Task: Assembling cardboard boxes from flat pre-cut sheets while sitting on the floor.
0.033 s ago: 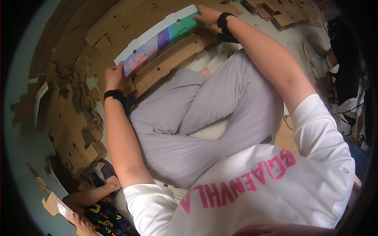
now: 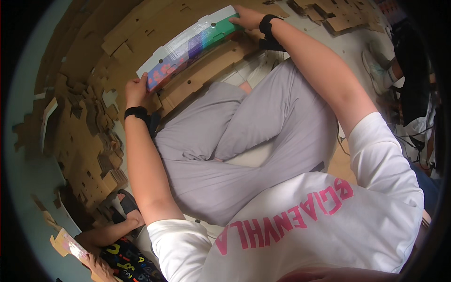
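Note:
A long cardboard box (image 2: 195,44) stretches between my two hands at the top of the view. Its near side is printed in blue, purple and green with pinkish flowers, and a white tabbed edge runs along the top. At its left end, my left hand (image 2: 136,90) grips the corner with the thumb on the near face. The far right end is held by my right hand (image 2: 249,19), fingers closed around it. Below the printed side lies brown cardboard (image 2: 192,82); whether it joins the box I cannot tell.
Stacked brown cardboard pieces (image 2: 87,174) lie along the left, and more cardboard (image 2: 350,16) lies at the upper right. My crossed legs (image 2: 249,127) are in front of me. Another person's hand (image 2: 97,268) holds a cardboard piece (image 2: 68,244) at lower left. A shoe (image 2: 373,70) stands at right.
A brighter shine shows across the middle of the box's printed side. Both hands keep their places on its ends.

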A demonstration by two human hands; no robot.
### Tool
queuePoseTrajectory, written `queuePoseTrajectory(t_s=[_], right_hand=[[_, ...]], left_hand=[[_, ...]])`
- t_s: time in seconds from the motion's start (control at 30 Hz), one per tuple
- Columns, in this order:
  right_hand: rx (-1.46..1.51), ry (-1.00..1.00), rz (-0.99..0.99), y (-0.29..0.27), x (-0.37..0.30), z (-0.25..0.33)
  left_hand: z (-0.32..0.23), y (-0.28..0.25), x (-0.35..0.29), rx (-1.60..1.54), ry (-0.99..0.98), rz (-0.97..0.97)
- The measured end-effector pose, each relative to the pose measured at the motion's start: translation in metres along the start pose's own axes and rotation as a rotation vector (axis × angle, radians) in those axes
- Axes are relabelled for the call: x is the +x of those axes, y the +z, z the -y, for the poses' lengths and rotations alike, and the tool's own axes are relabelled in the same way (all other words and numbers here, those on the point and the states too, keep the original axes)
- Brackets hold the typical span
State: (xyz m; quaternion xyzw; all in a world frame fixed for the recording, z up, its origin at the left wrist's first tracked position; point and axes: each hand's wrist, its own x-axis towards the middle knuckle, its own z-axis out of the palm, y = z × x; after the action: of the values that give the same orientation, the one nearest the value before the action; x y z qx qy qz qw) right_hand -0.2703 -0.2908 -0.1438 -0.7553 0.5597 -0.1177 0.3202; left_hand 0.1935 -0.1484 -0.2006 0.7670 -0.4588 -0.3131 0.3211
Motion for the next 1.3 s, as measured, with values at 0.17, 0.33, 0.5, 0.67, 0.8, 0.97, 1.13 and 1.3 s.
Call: queuePoseTrajectory(t_s=[0.17,0.33,0.5,0.67,0.8,0.97,1.13,1.3], right_hand=[[0.015,0.017,0.016,0.0,0.001,-0.003],[-0.116,-0.069,0.005,0.006,0.017,-0.024],[-0.204,-0.191,-0.074,0.005,0.013,-0.016],[-0.039,0.049,0.09,-0.015,-0.013,0.014],[-0.049,0.104,0.204,-0.03,-0.021,0.022],[-0.094,0.197,0.305,-0.033,-0.017,0.013],[-0.018,0.086,0.314,-0.03,-0.015,0.002],[-0.051,0.068,0.326,-0.033,-0.013,-0.004]], left_hand=[[-0.005,0.0,-0.004,0.032,0.038,-0.011],[0.0,0.0,0.004,0.128,-0.049,0.061],[-0.017,0.007,-0.012,0.276,0.126,-0.094],[-0.074,0.013,-0.042,0.724,0.8,-0.315],[-0.122,0.004,-0.035,0.486,0.625,0.261],[-0.144,0.011,-0.01,0.289,0.216,0.704],[-0.146,0.009,0.003,0.285,0.141,0.854],[-0.146,0.009,0.002,0.283,0.121,0.899]])
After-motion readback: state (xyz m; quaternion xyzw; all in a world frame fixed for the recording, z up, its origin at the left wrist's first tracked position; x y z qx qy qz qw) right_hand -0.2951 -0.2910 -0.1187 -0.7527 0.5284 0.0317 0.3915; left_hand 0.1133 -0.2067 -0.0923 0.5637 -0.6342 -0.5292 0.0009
